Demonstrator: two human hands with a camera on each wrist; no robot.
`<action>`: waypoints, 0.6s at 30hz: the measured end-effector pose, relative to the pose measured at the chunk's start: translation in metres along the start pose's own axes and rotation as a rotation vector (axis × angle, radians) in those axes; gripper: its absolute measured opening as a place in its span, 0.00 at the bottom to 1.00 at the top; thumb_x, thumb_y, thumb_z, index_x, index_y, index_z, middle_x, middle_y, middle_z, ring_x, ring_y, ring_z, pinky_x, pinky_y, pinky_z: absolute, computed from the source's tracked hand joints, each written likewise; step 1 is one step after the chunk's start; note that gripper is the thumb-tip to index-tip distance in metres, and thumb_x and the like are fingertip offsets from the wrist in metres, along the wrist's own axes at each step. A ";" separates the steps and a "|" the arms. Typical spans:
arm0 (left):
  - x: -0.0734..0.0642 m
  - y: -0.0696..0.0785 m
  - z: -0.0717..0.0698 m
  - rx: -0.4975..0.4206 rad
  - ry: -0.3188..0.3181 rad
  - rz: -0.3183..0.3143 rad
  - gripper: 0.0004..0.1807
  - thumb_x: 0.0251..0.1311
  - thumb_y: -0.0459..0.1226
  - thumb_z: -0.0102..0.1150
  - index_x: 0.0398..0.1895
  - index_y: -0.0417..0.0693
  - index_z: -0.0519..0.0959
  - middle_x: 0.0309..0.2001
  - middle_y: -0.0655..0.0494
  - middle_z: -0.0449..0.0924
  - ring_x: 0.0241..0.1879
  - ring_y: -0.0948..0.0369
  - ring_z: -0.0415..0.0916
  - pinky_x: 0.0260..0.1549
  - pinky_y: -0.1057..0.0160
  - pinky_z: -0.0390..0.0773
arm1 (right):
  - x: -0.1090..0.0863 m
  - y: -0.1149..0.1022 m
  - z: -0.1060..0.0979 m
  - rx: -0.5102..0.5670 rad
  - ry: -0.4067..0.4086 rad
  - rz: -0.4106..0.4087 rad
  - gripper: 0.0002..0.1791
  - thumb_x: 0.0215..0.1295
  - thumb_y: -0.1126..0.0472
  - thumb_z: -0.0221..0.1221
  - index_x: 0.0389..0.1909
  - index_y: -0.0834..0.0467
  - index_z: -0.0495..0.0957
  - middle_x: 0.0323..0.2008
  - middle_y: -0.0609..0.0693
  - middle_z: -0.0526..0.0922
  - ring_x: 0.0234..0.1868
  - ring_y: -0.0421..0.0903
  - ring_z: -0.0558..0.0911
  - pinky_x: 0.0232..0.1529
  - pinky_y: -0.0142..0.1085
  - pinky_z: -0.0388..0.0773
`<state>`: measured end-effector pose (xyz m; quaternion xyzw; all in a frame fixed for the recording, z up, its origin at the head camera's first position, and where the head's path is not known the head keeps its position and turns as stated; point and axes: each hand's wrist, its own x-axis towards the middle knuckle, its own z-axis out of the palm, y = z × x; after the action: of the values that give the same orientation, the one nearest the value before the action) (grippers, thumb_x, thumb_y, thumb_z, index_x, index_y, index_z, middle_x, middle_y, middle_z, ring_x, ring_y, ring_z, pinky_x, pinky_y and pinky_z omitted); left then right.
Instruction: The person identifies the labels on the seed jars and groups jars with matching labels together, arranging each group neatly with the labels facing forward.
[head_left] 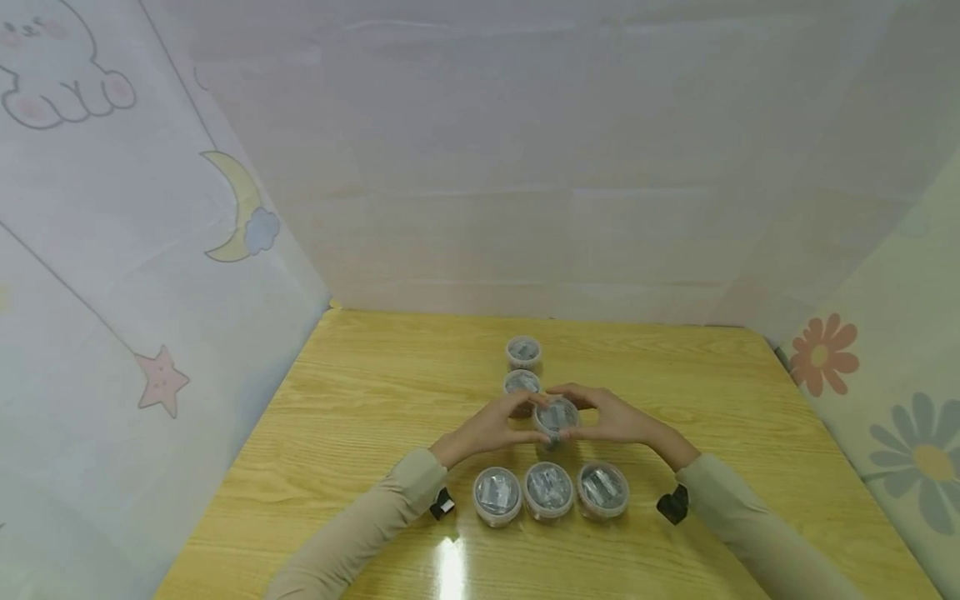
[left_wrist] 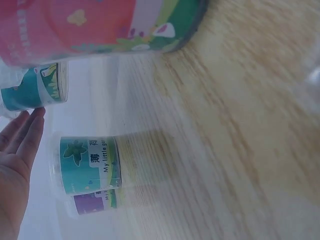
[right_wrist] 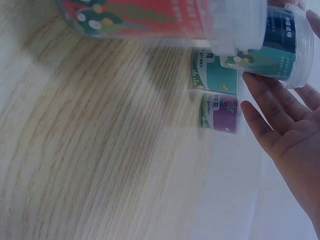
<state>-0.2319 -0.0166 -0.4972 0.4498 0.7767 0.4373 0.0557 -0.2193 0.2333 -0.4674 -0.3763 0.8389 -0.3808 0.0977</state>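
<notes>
Both my hands hold one clear plastic tub with a teal label, raised above the wooden table. My left hand grips its left side, thumb at the near side and fingers behind. From the right, my right hand holds it the same way. In the right wrist view the held tub tilts slightly above the fingers. Just behind it stand another teal-labelled tub and, farther back, a purple-labelled tub. Grey packets show through the tubs' tops.
Nearer me, three similar tubs stand in a row: a left one, a middle one and a right one. A red-labelled tub looms close in the left wrist view. Pale printed sheets enclose the table.
</notes>
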 end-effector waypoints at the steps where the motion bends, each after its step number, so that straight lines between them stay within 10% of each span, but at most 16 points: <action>1: 0.000 0.000 0.000 -0.004 0.014 0.001 0.27 0.50 0.45 0.66 0.54 0.52 0.69 0.55 0.59 0.71 0.54 0.65 0.72 0.53 0.64 0.75 | 0.000 0.000 0.000 0.003 0.003 -0.003 0.37 0.60 0.50 0.61 0.67 0.56 0.60 0.61 0.49 0.70 0.58 0.51 0.73 0.54 0.52 0.73; 18: 0.001 0.002 -0.008 -0.048 0.114 0.019 0.25 0.50 0.42 0.67 0.51 0.49 0.71 0.51 0.54 0.73 0.49 0.58 0.76 0.48 0.57 0.78 | 0.007 0.003 0.007 0.022 0.082 -0.007 0.38 0.59 0.52 0.63 0.68 0.54 0.58 0.64 0.50 0.67 0.59 0.52 0.73 0.54 0.52 0.73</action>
<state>-0.2355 -0.0206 -0.4903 0.4300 0.7637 0.4812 0.0182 -0.2233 0.2257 -0.4735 -0.3624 0.8366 -0.4055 0.0660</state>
